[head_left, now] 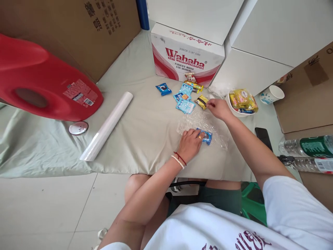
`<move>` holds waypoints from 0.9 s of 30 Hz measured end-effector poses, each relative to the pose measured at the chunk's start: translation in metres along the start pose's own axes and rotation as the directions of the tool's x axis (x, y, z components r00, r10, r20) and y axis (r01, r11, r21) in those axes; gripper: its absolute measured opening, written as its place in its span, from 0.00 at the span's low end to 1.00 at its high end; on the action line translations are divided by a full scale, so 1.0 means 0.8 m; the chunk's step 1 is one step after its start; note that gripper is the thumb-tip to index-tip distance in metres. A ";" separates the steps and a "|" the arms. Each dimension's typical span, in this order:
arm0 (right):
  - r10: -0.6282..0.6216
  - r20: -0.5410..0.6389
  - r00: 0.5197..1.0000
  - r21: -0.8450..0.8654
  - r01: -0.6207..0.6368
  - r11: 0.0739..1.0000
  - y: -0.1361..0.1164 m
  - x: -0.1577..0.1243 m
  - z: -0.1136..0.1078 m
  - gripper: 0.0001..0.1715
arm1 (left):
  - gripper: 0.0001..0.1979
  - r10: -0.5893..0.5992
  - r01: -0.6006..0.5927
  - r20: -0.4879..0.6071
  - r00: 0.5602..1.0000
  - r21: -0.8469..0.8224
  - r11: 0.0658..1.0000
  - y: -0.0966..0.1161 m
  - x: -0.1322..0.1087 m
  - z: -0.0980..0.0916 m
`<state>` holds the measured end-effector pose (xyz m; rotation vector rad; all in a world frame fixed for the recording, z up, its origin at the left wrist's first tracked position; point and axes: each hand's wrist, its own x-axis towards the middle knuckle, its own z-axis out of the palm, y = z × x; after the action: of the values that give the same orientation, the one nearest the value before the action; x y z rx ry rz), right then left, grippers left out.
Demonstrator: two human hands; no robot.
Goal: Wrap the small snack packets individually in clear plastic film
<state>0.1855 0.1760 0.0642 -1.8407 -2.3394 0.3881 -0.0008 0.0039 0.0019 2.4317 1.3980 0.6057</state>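
Observation:
My left hand (191,142), with a ring and two bracelets, lies over a blue snack packet (207,136). Its fingers bend down onto the packet's left end, which they partly hide. Crinkled clear plastic film (199,119) spreads under and around that packet. My right hand (218,108) pinches the right end of a small yellow snack packet (201,102) between thumb and fingertips. Left of it lie several light-blue snack packets (185,106) in a loose overlapping group. Another dark-blue packet (163,89) lies apart, farther left.
A white bowl (235,110) of yellow and blue packets stands right of my right hand, near a paper cup (272,94). A Wahaha carton (187,55) bounds the back. At left are a film roll (108,125), a round badge (78,128) and a red jug (52,83).

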 end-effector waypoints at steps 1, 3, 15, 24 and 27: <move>-0.004 -0.032 0.999 -0.042 0.002 0.999 -0.007 0.026 0.002 0.18 | 0.20 -0.005 0.005 -0.015 1.000 -0.004 1.000 -0.001 0.001 -0.001; -0.028 -0.084 0.996 -0.114 0.018 0.993 -0.021 0.076 0.011 0.20 | 0.22 -0.014 0.014 -0.028 1.000 0.004 1.000 -0.006 0.004 -0.003; 0.097 -0.060 0.993 -0.122 -0.104 0.987 -0.057 0.162 0.049 0.15 | 0.16 -0.010 0.011 0.061 0.998 -0.021 1.000 -0.031 0.016 -0.022; 0.077 -0.297 0.952 -0.010 -0.084 0.996 0.006 0.047 -0.040 0.11 | 0.25 0.032 -0.034 -0.024 0.999 -0.057 0.998 -0.033 0.011 -0.008; 0.126 -0.132 0.983 0.230 -0.093 0.969 0.020 -0.027 -0.034 0.13 | 0.31 0.024 -0.023 0.014 1.000 -0.036 0.999 -0.030 0.011 -0.005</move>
<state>0.2131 0.1616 0.0864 -1.8287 -2.0149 0.4898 -0.0171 0.0239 -0.0029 2.4230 1.3432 0.6117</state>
